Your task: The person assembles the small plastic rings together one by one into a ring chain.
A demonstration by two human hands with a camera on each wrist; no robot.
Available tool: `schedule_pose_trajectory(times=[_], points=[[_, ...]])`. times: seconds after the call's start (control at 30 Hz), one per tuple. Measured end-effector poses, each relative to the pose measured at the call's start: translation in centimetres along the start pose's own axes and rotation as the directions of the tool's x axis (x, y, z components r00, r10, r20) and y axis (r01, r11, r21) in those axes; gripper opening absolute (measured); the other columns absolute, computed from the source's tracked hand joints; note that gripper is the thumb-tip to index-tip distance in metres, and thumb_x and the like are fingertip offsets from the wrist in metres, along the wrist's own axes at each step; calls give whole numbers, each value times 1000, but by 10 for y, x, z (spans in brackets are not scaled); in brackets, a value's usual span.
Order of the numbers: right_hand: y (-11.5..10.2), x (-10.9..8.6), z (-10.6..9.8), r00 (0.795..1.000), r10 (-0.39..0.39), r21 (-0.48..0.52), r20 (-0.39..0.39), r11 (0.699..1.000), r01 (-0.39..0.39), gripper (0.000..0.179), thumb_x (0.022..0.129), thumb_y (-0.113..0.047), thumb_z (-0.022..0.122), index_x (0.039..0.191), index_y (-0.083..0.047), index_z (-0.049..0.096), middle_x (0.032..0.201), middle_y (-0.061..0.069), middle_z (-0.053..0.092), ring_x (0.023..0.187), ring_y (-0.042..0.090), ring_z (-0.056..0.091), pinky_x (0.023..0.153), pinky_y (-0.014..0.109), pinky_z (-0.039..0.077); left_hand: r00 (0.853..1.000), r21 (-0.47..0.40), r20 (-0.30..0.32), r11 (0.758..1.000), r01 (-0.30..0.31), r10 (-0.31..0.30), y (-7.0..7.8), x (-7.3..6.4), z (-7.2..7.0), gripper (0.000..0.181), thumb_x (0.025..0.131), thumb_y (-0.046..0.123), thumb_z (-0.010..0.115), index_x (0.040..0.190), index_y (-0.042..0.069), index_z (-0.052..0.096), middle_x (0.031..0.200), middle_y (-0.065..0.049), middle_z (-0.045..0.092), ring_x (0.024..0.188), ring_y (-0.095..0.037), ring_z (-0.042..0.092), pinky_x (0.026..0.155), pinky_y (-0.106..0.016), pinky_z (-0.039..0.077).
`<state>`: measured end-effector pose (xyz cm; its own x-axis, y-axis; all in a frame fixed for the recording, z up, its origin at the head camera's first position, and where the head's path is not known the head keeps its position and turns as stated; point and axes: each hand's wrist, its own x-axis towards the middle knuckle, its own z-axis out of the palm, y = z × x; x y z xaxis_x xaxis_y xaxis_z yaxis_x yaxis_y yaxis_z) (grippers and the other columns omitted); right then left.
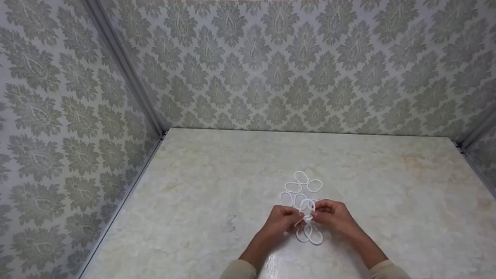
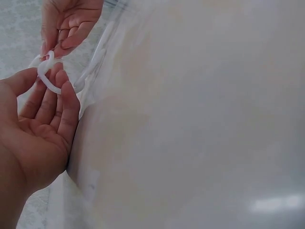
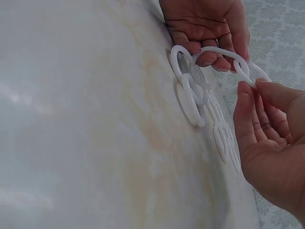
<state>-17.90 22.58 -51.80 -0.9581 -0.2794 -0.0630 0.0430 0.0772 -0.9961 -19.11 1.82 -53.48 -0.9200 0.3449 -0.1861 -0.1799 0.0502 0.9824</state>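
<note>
Over the table, a white plastic chain link (image 2: 44,78) is pinched between the thumb and fingers of my left hand (image 1: 282,220). My right hand (image 1: 335,215) pinches another white link (image 3: 245,77) between thumb and fingertips; the two links cross where the hands meet. Further links (image 3: 193,98) hang or lie beside my left fingers, seen in the right wrist view. Close to me in the head view, a pair of overlapping oval links (image 1: 321,239) lies below the hands. Fingers partly hide how the held links join.
Several white oval links (image 1: 300,171) lie on the table just beyond the hands. The marbled tabletop (image 1: 209,166) ends at a patterned wall (image 1: 248,77) behind and another at the left. A dark squiggly mark (image 1: 231,223) shows left of the hands.
</note>
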Motion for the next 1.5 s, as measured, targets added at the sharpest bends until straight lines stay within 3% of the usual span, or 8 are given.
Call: schedule_pose_trajectory(times=[0.17, 0.47, 0.7, 0.83, 1.0, 1.2, 1.4, 1.5], points=[[1, 0, -6, 1000, 6, 23, 1, 1000, -6, 37, 96, -3, 66, 118, 24, 53, 88, -12, 71, 82, 0, 70, 76, 18, 59, 999, 1, 33, 1000, -12, 12, -1, -1, 0, 19, 92, 8, 68, 92, -11, 73, 66, 4, 67, 59, -5, 57, 53, -18, 43], [2, 1, -25, 994, 38, 14, -106, 999, -36, 33, 98, -1, 61, 121, 21, 55, 87, -12, 71, 81, 0, 70, 77, 18, 59, 999, -12, 45, 1000, -13, 14, -3, -2, 0, 22, 93, 8, 69, 93, -14, 71, 64, 3, 66, 58, -3, 57, 51, -19, 38], [5, 7, -30, 963, 112, -110, -244, 984, -142, 31, 96, -3, 63, 122, 15, 60, 90, -6, 70, 81, 0, 68, 74, 18, 57, 998, -34, 65, 999, -18, 20, -4, -3, -1, 22, 94, 7, 68, 96, -15, 71, 64, 4, 63, 61, -4, 58, 53, -19, 38], [7, 11, -28, 956, 98, -209, -275, 965, -159, 25, 95, 0, 64, 117, 12, 64, 92, 2, 71, 80, 2, 65, 72, 18, 56, 996, -41, 82, 999, -24, 28, -5, -4, -3, 24, 94, 8, 68, 97, -16, 70, 66, -1, 68, 60, -3, 58, 54, -19, 38], [8, 16, -23, 958, 34, -374, -286, 916, -144, 17, 92, 2, 65, 108, 6, 70, 93, 11, 71, 77, 6, 61, 67, 18, 53, 996, 15, 79, 999, -37, 35, -4, -4, -6, 24, 94, 10, 69, 96, -13, 72, 72, -10, 74, 53, -3, 49, 50, -20, 36], [7, 23, -16, 961, -20, -529, -275, 838, -134, 10, 91, -2, 69, 100, 0, 73, 88, 9, 71, 73, 10, 60, 63, 20, 49, 999, -18, 49, 1000, 9, -8, -3, -4, -7, 21, 94, 11, 69, 93, -10, 72, 65, 4, 65, 57, -5, 52, 51, -19, 37], [4, 29, -12, 965, -52, -654, -258, 744, -135, 4, 88, -6, 73, 90, -3, 73, 82, 4, 70, 76, 12, 57, 69, 26, 46, 1000, 99, -7, 995, -23, 24, 0, -6, -10, 18, 94, 15, 70, 91, -1, 76, 64, 9, 56, 61, -6, 48, 55, -21, 38], [2, 30, -12, 969, -50, -695, -243, 706, -138, 4, 88, -7, 74, 86, -4, 72, 79, 3, 68, 75, 14, 56, 70, 29, 45, 999, 120, -39, 993, -5, 10, 1, -6, -11, 15, 93, 16, 71, 92, 3, 79, 68, 8, 58, 66, -7, 51, 61, -22, 40]])
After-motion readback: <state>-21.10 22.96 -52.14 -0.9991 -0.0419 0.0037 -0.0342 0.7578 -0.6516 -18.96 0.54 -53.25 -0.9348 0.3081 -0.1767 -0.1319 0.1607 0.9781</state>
